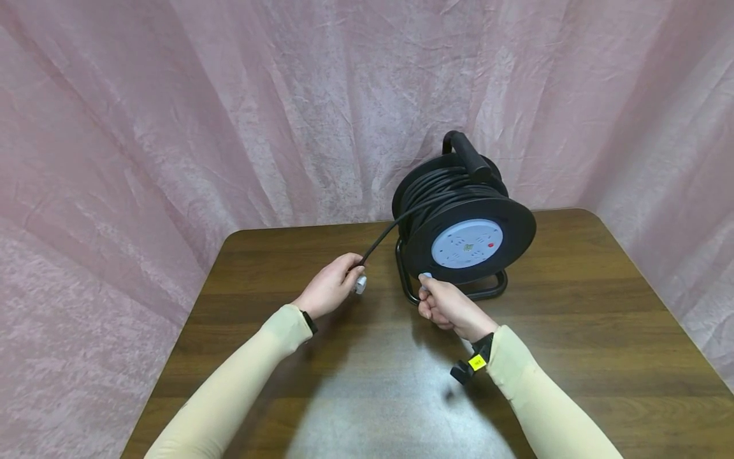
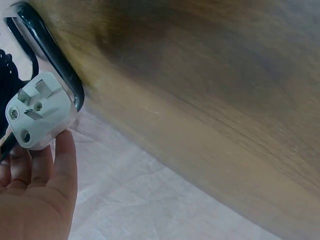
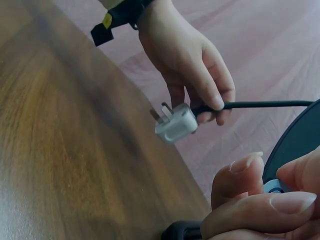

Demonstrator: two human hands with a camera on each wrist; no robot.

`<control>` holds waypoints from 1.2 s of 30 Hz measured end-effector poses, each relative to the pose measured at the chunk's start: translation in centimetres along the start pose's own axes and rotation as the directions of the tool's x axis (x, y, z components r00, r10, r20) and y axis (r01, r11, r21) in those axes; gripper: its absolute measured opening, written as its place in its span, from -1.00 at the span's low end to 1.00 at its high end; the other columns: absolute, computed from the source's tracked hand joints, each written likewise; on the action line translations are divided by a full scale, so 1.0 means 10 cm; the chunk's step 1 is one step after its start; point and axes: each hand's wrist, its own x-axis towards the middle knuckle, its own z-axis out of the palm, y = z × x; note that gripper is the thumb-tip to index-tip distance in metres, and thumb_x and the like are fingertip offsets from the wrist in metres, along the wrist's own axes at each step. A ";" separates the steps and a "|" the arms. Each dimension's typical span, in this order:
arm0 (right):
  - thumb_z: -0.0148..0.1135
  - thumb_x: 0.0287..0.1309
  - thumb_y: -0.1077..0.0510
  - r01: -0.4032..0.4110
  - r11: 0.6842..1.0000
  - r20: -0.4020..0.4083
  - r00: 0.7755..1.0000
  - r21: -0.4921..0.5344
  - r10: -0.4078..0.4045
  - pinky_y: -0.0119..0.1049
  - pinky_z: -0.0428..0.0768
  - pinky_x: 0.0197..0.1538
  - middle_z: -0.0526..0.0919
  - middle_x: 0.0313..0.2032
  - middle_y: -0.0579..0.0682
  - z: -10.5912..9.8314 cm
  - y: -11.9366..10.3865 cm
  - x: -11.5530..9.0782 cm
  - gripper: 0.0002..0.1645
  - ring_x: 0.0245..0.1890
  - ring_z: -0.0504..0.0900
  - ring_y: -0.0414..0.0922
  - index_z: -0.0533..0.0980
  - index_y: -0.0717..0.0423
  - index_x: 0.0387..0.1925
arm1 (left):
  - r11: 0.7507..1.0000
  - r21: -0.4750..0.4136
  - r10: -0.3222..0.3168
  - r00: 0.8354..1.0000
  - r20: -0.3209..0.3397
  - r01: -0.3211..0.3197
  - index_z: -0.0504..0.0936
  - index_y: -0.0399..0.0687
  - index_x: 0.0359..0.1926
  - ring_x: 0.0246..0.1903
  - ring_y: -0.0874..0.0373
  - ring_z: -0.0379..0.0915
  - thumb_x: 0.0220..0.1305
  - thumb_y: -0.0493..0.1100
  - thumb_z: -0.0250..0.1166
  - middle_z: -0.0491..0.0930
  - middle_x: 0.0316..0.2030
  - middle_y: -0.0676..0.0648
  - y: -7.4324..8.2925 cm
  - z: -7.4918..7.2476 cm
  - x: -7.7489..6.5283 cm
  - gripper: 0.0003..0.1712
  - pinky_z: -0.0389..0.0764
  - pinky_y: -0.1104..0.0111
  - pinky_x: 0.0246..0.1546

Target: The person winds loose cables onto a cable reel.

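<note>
A black cable reel [image 1: 518, 231] stands on its tubular frame, with black cable [image 1: 381, 238] wound on the drum and a pale socket panel [image 1: 453, 245] on the near side. From the drum, one length of cable runs taut to my left hand [image 1: 328, 287], which pinches it just behind a white three-pin plug [image 2: 42, 111]. The plug's pins face away from the cable. My right hand [image 1: 453, 309] grips a small light-grey knob [image 1: 425, 276] at the reel's lower left rim. Fingers cover most of that knob in the right wrist view.
Everything rests on a brown wooden table [image 1: 275, 255] with rounded far corners. Pink curtains [image 1: 344, 115] hang behind it and along both sides. The reel's black carrying handle [image 1: 470, 156] rises on top, near the back edge.
</note>
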 end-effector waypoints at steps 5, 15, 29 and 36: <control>-0.18 0.51 -0.24 0.009 1.000 0.008 1.000 -0.011 -0.009 -0.42 0.05 -0.71 0.45 -0.67 -0.04 0.03 -0.04 -0.01 -0.42 -0.82 0.07 -0.24 0.32 0.19 -0.34 | 1.000 -0.009 0.008 1.000 -0.017 -0.008 0.54 0.03 0.04 -0.25 0.21 0.43 0.56 -0.04 0.02 0.51 -0.16 0.10 0.04 0.04 0.06 -0.77 0.50 0.28 -0.24; -0.20 0.50 -0.28 0.035 0.999 0.039 0.999 -0.020 -0.034 -0.42 0.06 -0.72 0.45 -0.67 -0.05 0.07 -0.15 -0.02 -0.38 -0.83 0.09 -0.25 0.32 0.19 -0.37 | 0.997 -0.047 0.063 0.997 -0.049 -0.065 0.54 -0.05 0.06 -0.20 0.23 0.46 0.53 -0.15 0.08 0.52 -0.10 0.07 0.14 0.15 0.20 -0.79 0.53 0.31 -0.17; -0.24 0.52 -0.31 0.087 0.996 0.054 0.995 -0.024 -0.086 -0.44 0.02 -0.73 0.45 -0.66 -0.02 0.11 -0.31 -0.05 -0.35 -0.83 0.07 -0.26 0.31 0.21 -0.34 | 0.971 -0.196 0.109 0.982 -0.152 -0.138 0.37 -0.08 0.09 -0.11 0.24 0.51 0.48 -0.20 0.15 0.56 -0.12 0.02 0.19 0.29 0.33 -0.76 0.55 0.31 -0.04; -0.27 0.53 -0.30 0.098 0.995 0.066 0.993 -0.031 -0.096 -0.44 0.01 -0.73 0.45 -0.66 -0.03 0.12 -0.40 -0.09 -0.34 -0.84 0.07 -0.26 0.31 0.21 -0.33 | 0.962 -0.226 0.122 0.982 -0.146 -0.154 0.36 -0.09 0.09 -0.04 0.23 0.47 0.47 -0.22 0.15 0.53 -0.06 0.01 0.22 0.35 0.38 -0.75 0.48 0.31 0.09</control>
